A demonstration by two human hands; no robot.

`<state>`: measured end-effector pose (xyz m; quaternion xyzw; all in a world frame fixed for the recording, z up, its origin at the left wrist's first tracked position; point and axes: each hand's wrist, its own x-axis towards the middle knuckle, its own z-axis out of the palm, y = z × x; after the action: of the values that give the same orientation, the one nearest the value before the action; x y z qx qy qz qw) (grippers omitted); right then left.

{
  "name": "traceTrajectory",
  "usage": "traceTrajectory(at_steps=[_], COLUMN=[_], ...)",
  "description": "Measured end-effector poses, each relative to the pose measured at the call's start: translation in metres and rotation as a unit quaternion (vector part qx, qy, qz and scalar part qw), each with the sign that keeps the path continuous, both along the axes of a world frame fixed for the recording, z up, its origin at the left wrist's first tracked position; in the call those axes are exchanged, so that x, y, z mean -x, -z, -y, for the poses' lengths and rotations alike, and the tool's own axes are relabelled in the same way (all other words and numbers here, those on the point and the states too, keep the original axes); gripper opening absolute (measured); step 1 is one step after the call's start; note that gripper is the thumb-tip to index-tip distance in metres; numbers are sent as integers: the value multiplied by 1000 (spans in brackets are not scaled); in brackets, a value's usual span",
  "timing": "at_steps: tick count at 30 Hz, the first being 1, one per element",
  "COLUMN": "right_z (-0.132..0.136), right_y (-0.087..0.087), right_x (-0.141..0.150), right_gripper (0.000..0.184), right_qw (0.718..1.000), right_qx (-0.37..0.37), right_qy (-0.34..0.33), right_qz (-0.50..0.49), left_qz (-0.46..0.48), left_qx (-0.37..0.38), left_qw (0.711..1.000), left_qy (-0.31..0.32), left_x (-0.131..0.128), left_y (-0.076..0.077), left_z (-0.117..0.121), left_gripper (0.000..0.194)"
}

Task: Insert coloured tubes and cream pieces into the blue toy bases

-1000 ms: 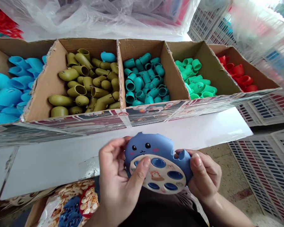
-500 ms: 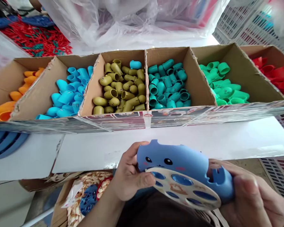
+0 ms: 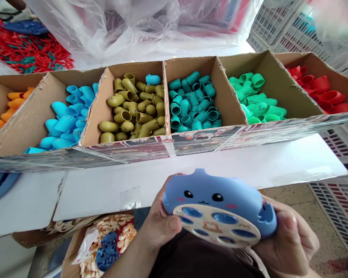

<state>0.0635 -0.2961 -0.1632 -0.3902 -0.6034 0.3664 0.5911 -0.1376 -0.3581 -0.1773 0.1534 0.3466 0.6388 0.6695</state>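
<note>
Head view: my left grip [image 3: 159,227] and right grip [image 3: 290,239] are both closed on the opposite ends of a blue cat-faced silicone toy [image 3: 211,185], with neither hand clearly nearer. Its long axis lies crosswise before me, its cream perforated disc [image 3: 217,224] facing up. Beyond it lie a white card sheet [image 3: 249,166] and a compartmented cardboard tray [image 3: 191,63] of coloured moulded pieces [image 3: 194,104].

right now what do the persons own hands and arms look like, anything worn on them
The bare left hand and bare right hand show no gloves, rings or watch. The bare left forearm has no sleeve over it, and a dark cloth garment covers the body just below the hands.
</note>
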Motion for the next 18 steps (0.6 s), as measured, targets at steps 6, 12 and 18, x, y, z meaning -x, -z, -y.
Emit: traceTrajectory(at_steps=[6,12,18], right_z=[-15,-5,-7], right_y=[29,45,42], right_x=[15,28,25], right_gripper=[36,39,36], right_qw=[986,991,993], right_qx=[-60,-12,-7], right_qy=[-18,-107,-103], right_qz=[-158,-81,-56], left_qz=[-217,-584,-462], left_qx=[32,-80,26], left_qw=[976,792,882], left_qy=[-15,158,88], left_x=[19,32,23], left_y=[-19,-65,-46], left_z=[8,12,19], left_gripper=[27,60,31])
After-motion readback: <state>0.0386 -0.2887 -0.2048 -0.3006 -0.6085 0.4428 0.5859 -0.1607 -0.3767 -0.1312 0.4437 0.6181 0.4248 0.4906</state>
